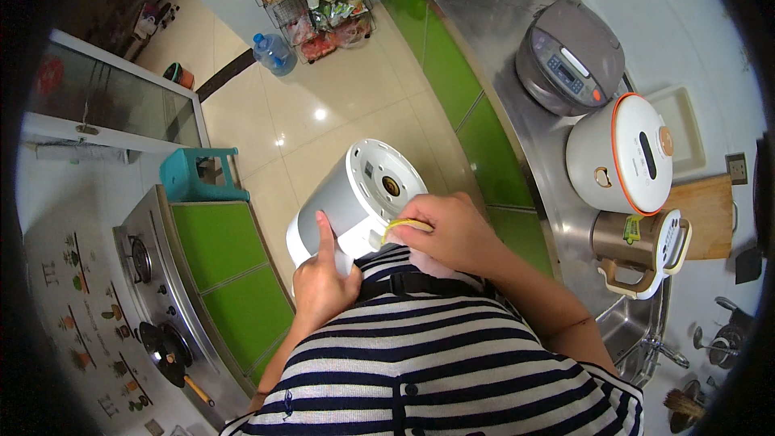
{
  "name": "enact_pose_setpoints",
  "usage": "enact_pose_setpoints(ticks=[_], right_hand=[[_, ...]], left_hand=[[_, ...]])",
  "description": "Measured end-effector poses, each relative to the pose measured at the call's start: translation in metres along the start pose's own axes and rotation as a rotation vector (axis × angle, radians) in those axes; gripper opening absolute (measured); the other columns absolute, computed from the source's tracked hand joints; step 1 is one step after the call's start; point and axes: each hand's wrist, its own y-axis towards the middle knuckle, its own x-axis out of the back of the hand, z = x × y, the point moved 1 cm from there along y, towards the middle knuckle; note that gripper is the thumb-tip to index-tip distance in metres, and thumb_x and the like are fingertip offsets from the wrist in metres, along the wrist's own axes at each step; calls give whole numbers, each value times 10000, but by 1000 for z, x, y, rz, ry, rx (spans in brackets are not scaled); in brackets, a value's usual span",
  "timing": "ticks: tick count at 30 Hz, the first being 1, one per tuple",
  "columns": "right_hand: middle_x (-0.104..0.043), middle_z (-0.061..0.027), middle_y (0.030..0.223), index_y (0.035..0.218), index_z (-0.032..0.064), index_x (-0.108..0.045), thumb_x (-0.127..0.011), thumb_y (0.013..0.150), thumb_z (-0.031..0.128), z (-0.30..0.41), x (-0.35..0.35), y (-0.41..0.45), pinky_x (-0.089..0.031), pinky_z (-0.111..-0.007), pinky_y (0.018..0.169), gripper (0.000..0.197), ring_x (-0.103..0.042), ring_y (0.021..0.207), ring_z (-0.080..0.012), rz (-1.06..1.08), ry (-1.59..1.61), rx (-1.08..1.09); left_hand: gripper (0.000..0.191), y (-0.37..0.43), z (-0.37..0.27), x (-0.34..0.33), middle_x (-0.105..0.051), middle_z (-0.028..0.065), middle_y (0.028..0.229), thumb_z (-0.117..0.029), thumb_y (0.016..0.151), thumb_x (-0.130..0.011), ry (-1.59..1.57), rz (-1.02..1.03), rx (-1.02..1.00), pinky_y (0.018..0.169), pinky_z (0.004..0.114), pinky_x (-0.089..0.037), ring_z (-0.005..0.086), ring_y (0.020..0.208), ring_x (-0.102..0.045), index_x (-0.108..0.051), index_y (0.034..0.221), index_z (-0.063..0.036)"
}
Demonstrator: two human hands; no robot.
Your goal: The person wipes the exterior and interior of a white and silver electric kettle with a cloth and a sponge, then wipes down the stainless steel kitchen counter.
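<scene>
A white and silver electric kettle (pixel 330 218) is held tilted on its side in front of my waist. Its underside (pixel 369 172), with a round connector at the centre and slots around the rim, faces up and away from me. My left hand (pixel 326 284) grips the kettle at its handle side, index finger laid along the silver body. Pinched in my right hand (pixel 457 233) is a pale pink cloth (pixel 430 257) with a yellow edge, pressed to the rim of the kettle's base. My fingers hide part of the cloth.
On the steel counter (pixel 545 145) at right stand a grey rice cooker (pixel 569 60), a white rice cooker (pixel 617 154) and a soymilk maker (pixel 636 245) beside the sink (pixel 623 321). A gas stove (pixel 142 290) with a black pan (pixel 160 348) and a teal stool (pixel 197 175) are left.
</scene>
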Motion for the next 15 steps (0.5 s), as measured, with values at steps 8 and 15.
enact_pose_setpoints(ticks=[8,15], right_hand=[[-628,-114,624,821,9,-669,-695,775,196,-7,3,4,-452,-277,511,194,-601,528,-166,76,10,-25],[-639,-125,655,807,12,-664,-676,786,203,-2,0,15,-466,-290,556,192,-614,546,-194,45,31,12]], left_hand=[[949,4,1,0,-642,227,700,-159,683,-656,32,29,-37,607,417,-531,374,624,-645,-141,1462,11],[955,7,4,3,-646,225,712,-172,682,-666,40,54,9,619,420,-533,382,630,-644,-148,1469,-14]])
